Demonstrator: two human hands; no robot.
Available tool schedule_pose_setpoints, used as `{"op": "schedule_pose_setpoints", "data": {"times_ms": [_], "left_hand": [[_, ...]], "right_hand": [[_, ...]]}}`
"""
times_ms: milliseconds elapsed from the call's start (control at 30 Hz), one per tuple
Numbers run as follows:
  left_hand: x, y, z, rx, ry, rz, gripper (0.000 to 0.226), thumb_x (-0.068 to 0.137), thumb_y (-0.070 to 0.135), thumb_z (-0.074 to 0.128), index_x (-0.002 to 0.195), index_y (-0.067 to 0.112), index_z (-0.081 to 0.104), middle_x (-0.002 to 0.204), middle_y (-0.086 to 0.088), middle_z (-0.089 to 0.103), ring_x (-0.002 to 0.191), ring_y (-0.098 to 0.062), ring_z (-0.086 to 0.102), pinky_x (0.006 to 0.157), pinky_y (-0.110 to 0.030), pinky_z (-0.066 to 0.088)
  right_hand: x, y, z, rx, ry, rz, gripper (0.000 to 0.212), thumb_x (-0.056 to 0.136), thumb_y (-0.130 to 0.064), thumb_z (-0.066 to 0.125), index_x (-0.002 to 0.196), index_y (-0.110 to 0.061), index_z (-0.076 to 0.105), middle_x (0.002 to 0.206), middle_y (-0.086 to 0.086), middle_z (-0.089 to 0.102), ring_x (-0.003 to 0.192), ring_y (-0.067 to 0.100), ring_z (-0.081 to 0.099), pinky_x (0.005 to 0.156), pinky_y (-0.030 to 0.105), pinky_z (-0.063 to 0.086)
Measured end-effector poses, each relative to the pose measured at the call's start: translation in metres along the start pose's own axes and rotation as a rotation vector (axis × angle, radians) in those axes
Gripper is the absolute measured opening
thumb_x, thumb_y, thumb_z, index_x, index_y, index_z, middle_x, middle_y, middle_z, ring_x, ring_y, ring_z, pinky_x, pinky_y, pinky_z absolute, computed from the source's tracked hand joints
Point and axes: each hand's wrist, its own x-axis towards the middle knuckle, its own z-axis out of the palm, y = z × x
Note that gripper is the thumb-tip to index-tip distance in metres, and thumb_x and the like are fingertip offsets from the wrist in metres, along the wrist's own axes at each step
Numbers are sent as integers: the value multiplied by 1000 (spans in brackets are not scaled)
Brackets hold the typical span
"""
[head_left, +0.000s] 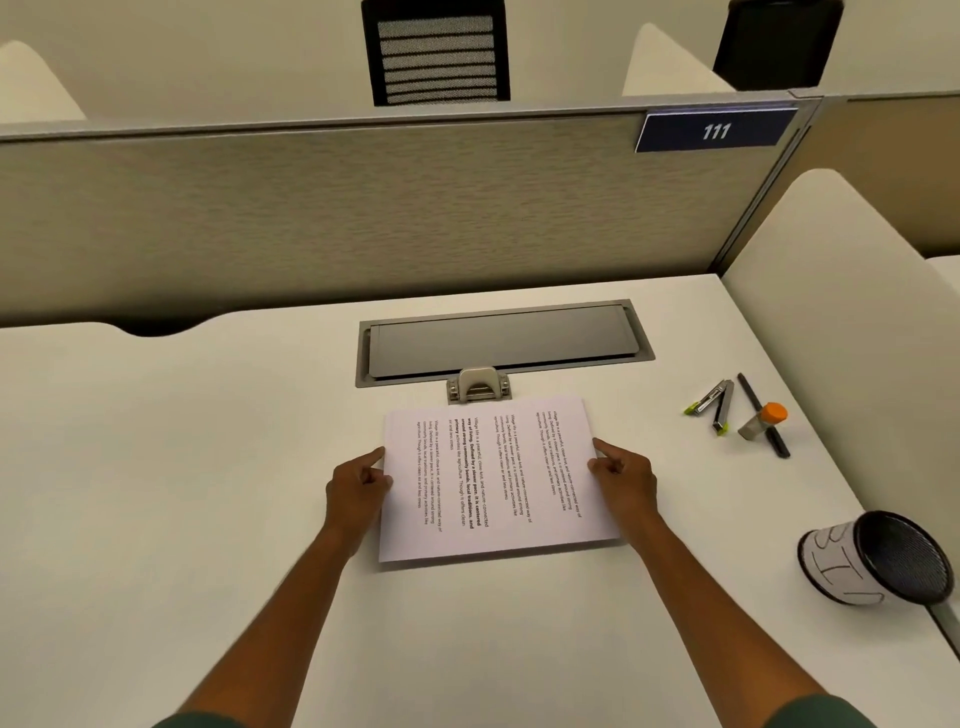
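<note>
Pinching a stack of printed sheets (498, 478) laid flat near the middle of the white desk (208, 467), long axis running left to right and slightly skewed, right end a little farther away. Printed sideways, in lines going from the far edge toward the near edge, with the page's head turned to the right. Held at the left short edge by the left hand (356, 491) and at the right short edge by the right hand (623, 480), each with thumb on top, forefinger stretched toward the far corner and remaining fingers curled; hard to tell whether any reach under the paper. Meeting, at the far long edge, a small metal hole punch (478, 385); impossible to say whether slid into its slot. Beyond that, a closed grey cable hatch (501, 340) set into the desk, then a beige partition (363, 218) bearing a dark plate (716, 131) marked 111. Well off to the right, a stapler (714, 405) splayed open, a black pen (748, 389) and, lying against it, an orange-capped tube (763, 422). Nearer on the right, a black mesh cup (878, 564) tipped on its side, wrapped in paper with scrawled letters too curved to read. Cut off at the bottom edge: both forearms (291, 597), just past green sleeves (208, 719).
</note>
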Motion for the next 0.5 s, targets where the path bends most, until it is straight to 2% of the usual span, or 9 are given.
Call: {"op": "schedule_pose_setpoints", "data": {"times_ms": [267, 500], "left_hand": [[-5, -2, 0, -32, 3, 12, 46, 94, 2, 57, 139, 8, 50, 106, -17, 69, 98, -31, 63, 102, -51, 48], [-7, -1, -6, -43, 7, 32, 47, 94, 3, 58, 140, 8, 49, 103, -18, 68, 91, -26, 60, 102, -51, 48]], "right_hand": [[-2, 3, 1, 31, 9, 7, 36, 92, -10, 60, 128, -14, 62, 124, 5, 66, 105, 22, 61, 100, 34, 48], [-6, 0, 3, 46, 30, -12, 36, 93, -9, 61, 128, -12, 62, 119, 7, 68, 93, 16, 58, 97, 31, 49]]}}
